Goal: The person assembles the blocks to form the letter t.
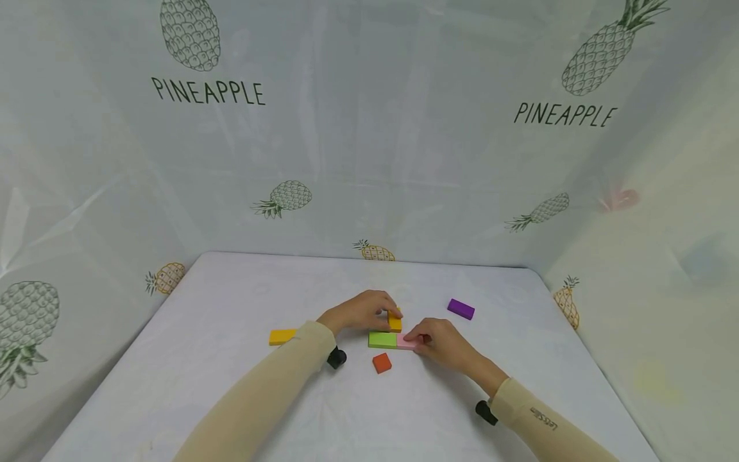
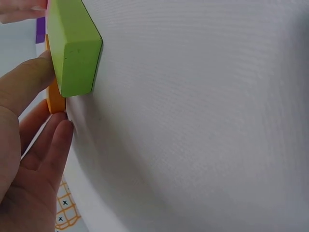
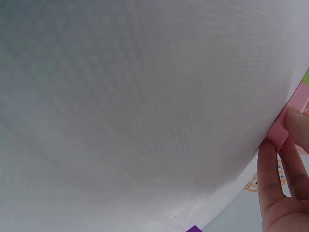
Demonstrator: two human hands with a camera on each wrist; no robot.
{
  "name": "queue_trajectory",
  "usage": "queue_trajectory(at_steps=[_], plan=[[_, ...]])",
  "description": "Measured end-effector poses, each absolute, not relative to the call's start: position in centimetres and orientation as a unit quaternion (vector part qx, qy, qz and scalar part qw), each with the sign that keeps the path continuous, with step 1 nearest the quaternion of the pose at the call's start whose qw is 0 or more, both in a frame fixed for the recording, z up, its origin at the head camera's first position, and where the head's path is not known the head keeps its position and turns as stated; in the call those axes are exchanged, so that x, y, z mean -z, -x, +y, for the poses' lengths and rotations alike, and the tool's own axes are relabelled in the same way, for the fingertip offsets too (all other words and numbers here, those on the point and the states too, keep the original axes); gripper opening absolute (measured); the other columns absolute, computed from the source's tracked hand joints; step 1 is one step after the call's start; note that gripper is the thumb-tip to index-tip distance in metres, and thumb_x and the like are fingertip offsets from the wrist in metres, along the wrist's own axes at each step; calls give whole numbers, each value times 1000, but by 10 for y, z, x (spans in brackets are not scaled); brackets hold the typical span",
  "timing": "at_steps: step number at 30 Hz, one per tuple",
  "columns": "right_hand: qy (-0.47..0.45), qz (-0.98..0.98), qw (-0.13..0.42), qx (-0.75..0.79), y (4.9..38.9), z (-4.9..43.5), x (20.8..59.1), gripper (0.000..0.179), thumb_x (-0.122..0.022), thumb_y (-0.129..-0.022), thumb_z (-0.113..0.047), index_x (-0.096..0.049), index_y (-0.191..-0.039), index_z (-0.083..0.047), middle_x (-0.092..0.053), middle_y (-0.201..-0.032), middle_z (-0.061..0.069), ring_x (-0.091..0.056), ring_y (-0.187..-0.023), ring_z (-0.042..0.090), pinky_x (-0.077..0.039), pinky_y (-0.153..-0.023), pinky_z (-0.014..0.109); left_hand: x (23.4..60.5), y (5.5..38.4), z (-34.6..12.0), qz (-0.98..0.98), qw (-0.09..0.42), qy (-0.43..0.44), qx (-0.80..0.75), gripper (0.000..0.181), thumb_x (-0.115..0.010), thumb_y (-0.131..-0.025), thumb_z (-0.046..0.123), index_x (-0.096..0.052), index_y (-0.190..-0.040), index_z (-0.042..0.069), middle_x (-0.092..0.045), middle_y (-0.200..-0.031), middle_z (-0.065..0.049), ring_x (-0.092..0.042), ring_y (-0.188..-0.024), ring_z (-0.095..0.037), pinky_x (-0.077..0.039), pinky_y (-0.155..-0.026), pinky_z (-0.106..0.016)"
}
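On the white table, my left hand [image 1: 364, 310] pinches a yellow-orange block [image 1: 395, 321] just behind a lime green block [image 1: 382, 340]. In the left wrist view the thumb and fingers sit around the orange block [image 2: 56, 99], partly hidden by the green one. My right hand [image 1: 443, 344] holds a pink block [image 1: 405, 342] between thumb and fingers. That pink block lies end to end with the green block, forming a row. The right wrist view shows the thumb on the pink block [image 3: 278, 131] and fingertips at its end.
A small red-orange block [image 1: 382, 363] lies in front of the row. To the left is another yellow block [image 1: 282, 337], partly covered by the left sleeve. A purple block [image 1: 461, 309] lies at the back right. A pineapple-print curtain [image 1: 369, 147] hangs behind the table [image 1: 260, 276].
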State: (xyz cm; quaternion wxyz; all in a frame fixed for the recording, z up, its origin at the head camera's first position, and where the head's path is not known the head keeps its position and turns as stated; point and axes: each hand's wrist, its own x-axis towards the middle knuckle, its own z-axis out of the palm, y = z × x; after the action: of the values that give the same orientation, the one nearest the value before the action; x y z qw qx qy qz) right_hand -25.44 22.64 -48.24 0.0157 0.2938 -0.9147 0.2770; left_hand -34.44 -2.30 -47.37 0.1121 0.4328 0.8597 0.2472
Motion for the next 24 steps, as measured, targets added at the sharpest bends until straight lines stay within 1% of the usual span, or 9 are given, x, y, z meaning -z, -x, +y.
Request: queue_trajectory(at_steps=[5,13,19,24], plan=[[-305,-910,29,-279,255,227,484,22,-84,-88,0,-83,-108,-10,-77,-98,-1,-64,-84,15,-58,-76,25,476,348,-23,862,119,-427,-246,35,-78,-99,20,-75,-133,17,-67,-133,2,-61,-121,-15,-51,-103,-27],[-296,-914,17,-277,255,227,484,22,-83,-90,-1,-83,-110,-10,-77,-100,-1,-63,-85,14,-57,-78,24,480,352,-21,873,130,-390,-261,45,-78,-99,28,-69,-143,21,-66,-136,5,-60,-116,-14,-51,-103,-28],[-294,-915,14,-275,256,227,484,23,-83,-90,0,-83,-110,-11,-78,-100,-1,-65,-87,14,-58,-79,25,483,354,-19,878,118,-376,-271,46,-75,-101,26,-67,-146,19,-67,-129,3,-58,-108,-13,-50,-101,-30],[-293,-916,11,-275,255,226,484,23,-83,-90,-1,-83,-111,-10,-78,-101,0,-66,-88,15,-58,-80,26,486,353,-17,883,114,-363,-274,46,-74,-102,27,-66,-146,18,-67,-125,3,-57,-106,-12,-49,-100,-30]])
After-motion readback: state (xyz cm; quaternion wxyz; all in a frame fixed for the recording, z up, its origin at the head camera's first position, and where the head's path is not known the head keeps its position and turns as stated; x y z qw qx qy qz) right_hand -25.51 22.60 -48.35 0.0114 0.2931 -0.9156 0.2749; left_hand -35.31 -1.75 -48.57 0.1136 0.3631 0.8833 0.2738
